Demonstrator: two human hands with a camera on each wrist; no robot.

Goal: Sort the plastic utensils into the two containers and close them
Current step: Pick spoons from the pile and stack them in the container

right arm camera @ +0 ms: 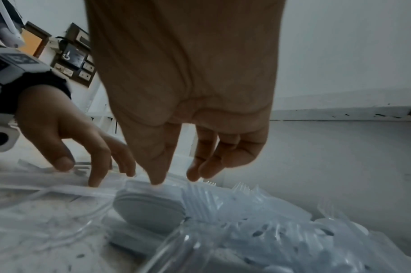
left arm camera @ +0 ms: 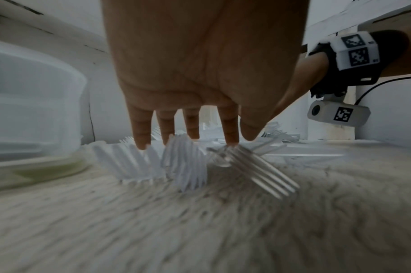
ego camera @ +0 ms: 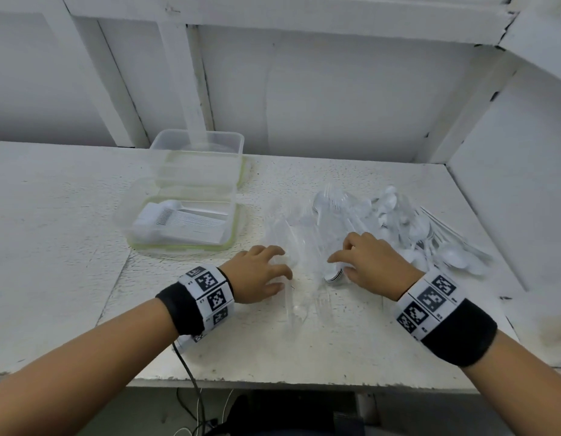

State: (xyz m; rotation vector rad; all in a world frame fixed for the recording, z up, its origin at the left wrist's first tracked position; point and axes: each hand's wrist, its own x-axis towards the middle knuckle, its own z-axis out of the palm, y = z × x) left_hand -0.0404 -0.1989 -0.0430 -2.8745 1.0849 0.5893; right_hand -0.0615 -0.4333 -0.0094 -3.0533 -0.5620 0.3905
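Note:
Two clear containers stand at the back left: the front container, green-rimmed, holds a stack of white utensils; the rear container looks empty. Clear forks lie in the middle of the table. A pile of clear forks and white spoons spreads to the right. My left hand presses straight fingers down on the clear forks. My right hand touches a stack of white spoons with its thumb, its other fingers loosely bent over forks.
White walls enclose the table behind and on the right. The table's front edge is close below my wrists, with cables hanging under it. The front container sits just left of my left hand.

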